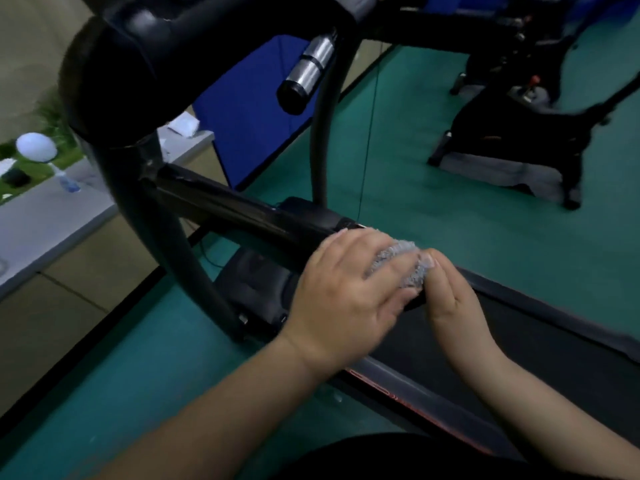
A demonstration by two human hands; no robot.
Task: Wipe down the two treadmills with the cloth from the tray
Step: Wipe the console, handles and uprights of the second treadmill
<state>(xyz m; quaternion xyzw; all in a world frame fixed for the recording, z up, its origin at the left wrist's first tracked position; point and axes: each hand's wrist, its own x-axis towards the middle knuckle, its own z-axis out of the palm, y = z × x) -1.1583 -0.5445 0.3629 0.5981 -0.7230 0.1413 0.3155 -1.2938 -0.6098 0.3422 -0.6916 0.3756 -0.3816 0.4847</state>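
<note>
A black treadmill (242,209) fills the middle, its belt (519,341) running to the lower right. A crumpled grey cloth (401,261) lies bunched on the treadmill's front motor cover. My left hand (346,296) lies over the cloth with its fingers spread on it. My right hand (450,299) pinches the cloth's right edge between thumb and fingers. Most of the cloth is hidden under my hands. A second black exercise machine (512,133) stands at the upper right on the green floor.
The treadmill's curved uprights (166,237) and a silver-ended handlebar (308,71) rise close ahead. A white counter (62,216) with a small bottle and a round white lamp (36,147) stands at the left. A blue panel (252,109) stands behind. Green floor mat (450,188) lies to the right.
</note>
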